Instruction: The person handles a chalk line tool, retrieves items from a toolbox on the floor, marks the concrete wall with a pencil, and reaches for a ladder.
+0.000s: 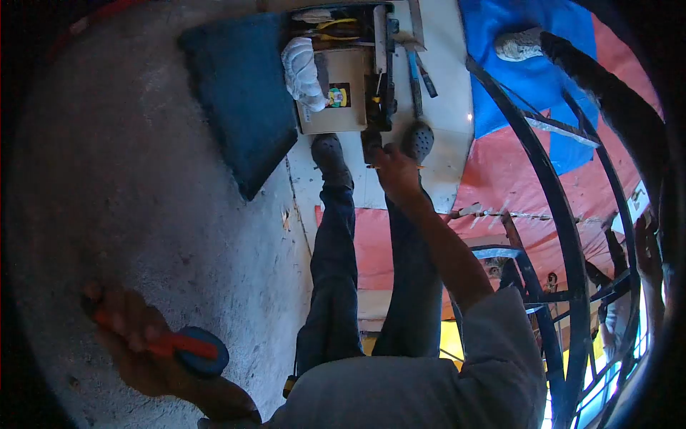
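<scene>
At the lower left, my left hand [139, 343] is closed around an orange tool [182, 347] with a dark bluish round part at one end. My right hand [396, 171] reaches down near my shoes, its fingers closed on a thin orange item [376, 166] too small to make out. Just beyond it lies an open toolbox [389, 64] holding several tools, among them yellow-handled ones. A beige case [336, 61] with a colourful label and a white glove or cloth [303, 74] rest at the toolbox. A hammer-like tool [414, 79] lies to its right.
A dark blue panel [239, 93] lies left of the toolbox, by the rough grey wall [143, 179]. Black curved metal bars [554, 179] rise on the right. Blue sheeting [486, 93] and red sheeting [493, 168] cover the floor. Another person's shoe [519, 46] and leg show at upper right.
</scene>
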`<state>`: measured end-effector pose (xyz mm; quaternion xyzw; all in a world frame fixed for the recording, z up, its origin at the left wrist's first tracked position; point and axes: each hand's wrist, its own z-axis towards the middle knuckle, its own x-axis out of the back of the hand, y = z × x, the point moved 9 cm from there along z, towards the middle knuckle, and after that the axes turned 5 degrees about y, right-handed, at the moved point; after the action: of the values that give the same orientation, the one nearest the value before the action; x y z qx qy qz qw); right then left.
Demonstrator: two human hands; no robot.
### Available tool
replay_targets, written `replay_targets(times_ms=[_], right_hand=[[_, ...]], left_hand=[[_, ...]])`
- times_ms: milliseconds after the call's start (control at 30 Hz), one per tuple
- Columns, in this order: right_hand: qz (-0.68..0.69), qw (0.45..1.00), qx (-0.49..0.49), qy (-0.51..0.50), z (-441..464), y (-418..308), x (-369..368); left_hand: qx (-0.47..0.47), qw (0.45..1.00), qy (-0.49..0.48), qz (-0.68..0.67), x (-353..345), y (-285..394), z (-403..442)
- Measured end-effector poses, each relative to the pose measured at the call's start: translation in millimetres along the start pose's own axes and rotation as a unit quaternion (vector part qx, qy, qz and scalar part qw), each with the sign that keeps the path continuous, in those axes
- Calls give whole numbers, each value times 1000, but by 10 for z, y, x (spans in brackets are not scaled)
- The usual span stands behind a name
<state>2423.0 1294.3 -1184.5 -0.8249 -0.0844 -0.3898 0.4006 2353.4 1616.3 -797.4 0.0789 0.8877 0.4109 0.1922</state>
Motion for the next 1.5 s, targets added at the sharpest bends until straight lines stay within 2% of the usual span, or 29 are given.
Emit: replay_targets(times_ms=[133, 300, 367, 433, 467, 533, 567, 633, 667, 733, 867, 933, 1067, 1133, 1267, 1333, 1500], right_hand=[[55, 997, 33, 32, -9, -201, 38], [83, 996, 8, 24, -1, -227, 56], [94, 995, -4, 25, 4, -246, 178], [100, 993, -69, -1, -57, -227, 294], [100, 993, -68, 0, -127, -262, 380], [176, 981, -57, 63, -244, -367, 727], [175, 981, -53, 65, -298, -464, 895], [231, 954, -173, 77, -384, -510, 1282], [230, 955, -168, 80, -453, -528, 1321], [364, 886, -268, 101, -696, -346, 1293], [408, 863, -275, 116, -916, -582, 1701], [439, 836, -310, 115, -1014, -675, 1961], [468, 820, -310, 114, -1296, -712, 2123], [428, 854, -262, 139, -1337, -835, 2343], [415, 856, -268, 150, -1437, -1172, 2705], [462, 822, -299, 144, -1499, -1202, 2723], [454, 833, -258, 184, -1455, -1318, 2975]], left_hand=[[-14, 1000, -2, -5, -41, -31, -15], [-21, 1000, -10, -19, -52, -23, -75], [-10, 999, -38, -34, -76, -44, -68], [0, 997, -65, -49, -133, -24, -116], [5, 999, -33, -43, -90, 2, -140], [6, 999, -2, -40, -76, 49, -205], [-3, 999, -14, -51, -127, 57, -241], [-16, 997, -28, -66, -168, 137, -312], [-7, 994, -40, -97, -200, 171, -346], [0, 990, -55, -132, -257, 259, -418], [6, 987, -80, -140, -379, 455, -595], [10, 983, -90, -157, -410, 538, -670], [12, 979, -127, -160, -480, 663, -757], [16, 979, -132, -155, -500, 701, -801], [4, 982, -133, -135, -519, 774, -830], [-3, 983, -135, -122, -546, 807, -837], [-7, 983, -141, -119, -535, 872, -865]])
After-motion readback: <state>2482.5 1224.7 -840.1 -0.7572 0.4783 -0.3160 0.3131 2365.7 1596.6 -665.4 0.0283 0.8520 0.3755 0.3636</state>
